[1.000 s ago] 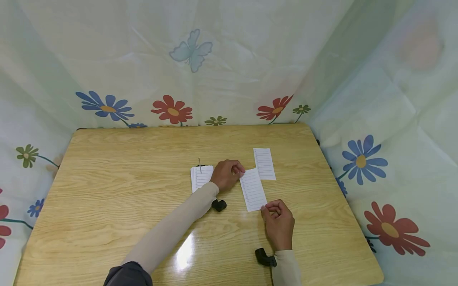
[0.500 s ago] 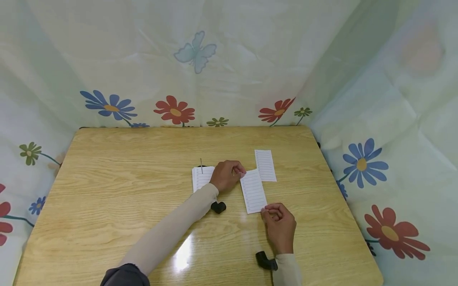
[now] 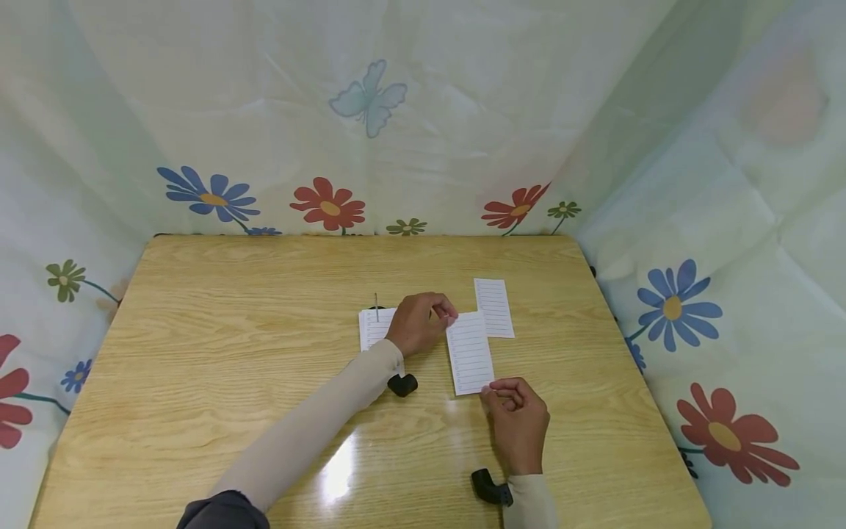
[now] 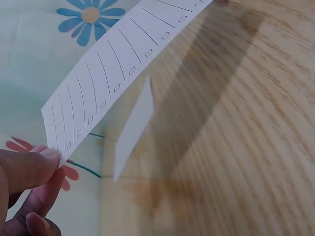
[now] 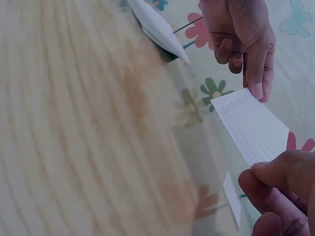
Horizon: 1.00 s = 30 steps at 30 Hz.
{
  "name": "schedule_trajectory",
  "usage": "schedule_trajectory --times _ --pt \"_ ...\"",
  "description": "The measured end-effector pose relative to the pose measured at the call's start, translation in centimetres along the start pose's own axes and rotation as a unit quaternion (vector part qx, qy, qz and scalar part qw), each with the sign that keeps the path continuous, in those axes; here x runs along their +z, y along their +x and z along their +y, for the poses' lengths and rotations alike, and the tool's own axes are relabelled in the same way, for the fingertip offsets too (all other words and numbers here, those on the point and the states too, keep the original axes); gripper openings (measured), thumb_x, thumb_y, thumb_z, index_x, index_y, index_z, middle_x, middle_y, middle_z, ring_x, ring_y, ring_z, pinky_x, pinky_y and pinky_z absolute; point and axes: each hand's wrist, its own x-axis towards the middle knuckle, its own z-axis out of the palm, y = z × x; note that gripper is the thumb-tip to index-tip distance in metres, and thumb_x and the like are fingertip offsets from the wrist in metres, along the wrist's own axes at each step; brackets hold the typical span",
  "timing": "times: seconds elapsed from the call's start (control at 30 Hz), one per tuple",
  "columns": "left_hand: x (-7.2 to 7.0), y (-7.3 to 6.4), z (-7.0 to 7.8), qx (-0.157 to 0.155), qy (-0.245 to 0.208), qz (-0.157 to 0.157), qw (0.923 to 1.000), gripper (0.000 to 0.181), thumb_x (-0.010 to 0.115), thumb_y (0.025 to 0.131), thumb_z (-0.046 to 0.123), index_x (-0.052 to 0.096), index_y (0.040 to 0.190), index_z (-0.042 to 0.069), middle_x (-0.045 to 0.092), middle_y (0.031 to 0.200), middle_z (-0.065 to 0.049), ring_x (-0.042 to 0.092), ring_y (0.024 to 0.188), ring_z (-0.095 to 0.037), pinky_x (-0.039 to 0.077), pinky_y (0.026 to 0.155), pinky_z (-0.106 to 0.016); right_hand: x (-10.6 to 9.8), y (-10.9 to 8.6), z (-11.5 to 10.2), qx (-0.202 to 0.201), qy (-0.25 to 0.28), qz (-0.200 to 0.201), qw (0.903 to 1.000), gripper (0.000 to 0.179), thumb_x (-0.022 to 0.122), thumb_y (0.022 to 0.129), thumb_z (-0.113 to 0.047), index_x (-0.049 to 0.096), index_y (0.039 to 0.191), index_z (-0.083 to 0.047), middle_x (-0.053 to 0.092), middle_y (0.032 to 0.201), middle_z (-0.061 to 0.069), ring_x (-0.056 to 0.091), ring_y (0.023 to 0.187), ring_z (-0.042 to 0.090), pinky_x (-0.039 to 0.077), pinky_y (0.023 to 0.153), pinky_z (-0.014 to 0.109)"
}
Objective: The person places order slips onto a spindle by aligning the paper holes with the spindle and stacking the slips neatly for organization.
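A white lined checklist sheet (image 3: 470,354) with small tick boxes down one side is held up off the wooden table between both hands. My left hand (image 3: 420,323) pinches its far left corner between thumb and fingertips. At the near right corner, my right hand (image 3: 518,422) pinches it the same way. In the left wrist view the sheet (image 4: 106,73) bends slightly and casts a shadow on the wood. A second lined sheet (image 3: 494,307) lies on the table just beyond. Left of my left hand is a stack of the same sheets (image 3: 375,328), partly covered by that hand.
A thin metal rod (image 3: 377,308) stands at the top of the stack, with a dark round piece behind it. The wooden table (image 3: 251,323) meets a flower-print curtain (image 3: 436,132) at the back and sides. Black wrist mounts (image 3: 490,488) stick out beside the wrists.
The held sheet has turned slightly more upright, both hands keeping their pinch. The whole head view has shifted a little, moving the scene slightly right and down.
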Motion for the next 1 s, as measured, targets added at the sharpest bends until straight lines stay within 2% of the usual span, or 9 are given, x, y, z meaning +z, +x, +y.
schedule_trajectory --times 0.13,0.4,0.73,1.0 --pt "-0.8 -0.3 0.9 0.002 0.001 0.002 1.0 0.006 0.075 0.101 0.022 0.079 0.097 0.023 0.072 0.091 0.008 0.063 0.084 -0.01 0.05 0.076 -0.029 -0.2 -0.2 -0.7 -0.007 0.01 0.002 0.9999 0.011 0.086 0.089 -0.01 0.076 0.089 -0.014 0.078 0.081 0.008 0.053 0.053 0.01 0.042 0.048 0.024" --pt "-2.2 -0.8 2.3 0.039 0.008 0.014 0.9991 0.005 0.074 0.102 0.021 0.079 0.1 0.021 0.074 0.093 0.006 0.065 0.087 -0.009 0.052 0.082 -0.029 -0.6 -0.6 -2.5 -0.025 0.03 0.013 0.9991 0.01 0.085 0.09 -0.007 0.076 0.089 -0.012 0.076 0.081 0.007 0.054 0.053 0.013 0.042 0.045 0.025" --pt "-4.1 -1.4 4.4 0.075 0.018 0.031 0.9965 0.004 0.075 0.101 0.02 0.079 0.101 0.019 0.075 0.094 0.003 0.067 0.086 -0.015 0.048 0.074 -0.027 -0.7 -0.8 -3.8 -0.049 0.043 0.021 0.9977 0.013 0.085 0.088 -0.002 0.077 0.089 -0.012 0.076 0.08 0.004 0.053 0.051 0.014 0.04 0.044 0.027" --pt "-5.0 -2.0 5.4 0.083 0.025 0.045 0.9952 0.004 0.076 0.1 0.017 0.08 0.101 0.019 0.074 0.093 0.004 0.063 0.083 -0.009 0.046 0.072 -0.025 -0.6 -1.0 -4.6 -0.066 0.046 0.019 0.9966 0.012 0.084 0.088 -0.002 0.076 0.09 -0.011 0.077 0.079 0.004 0.054 0.052 0.018 0.038 0.043 0.027"
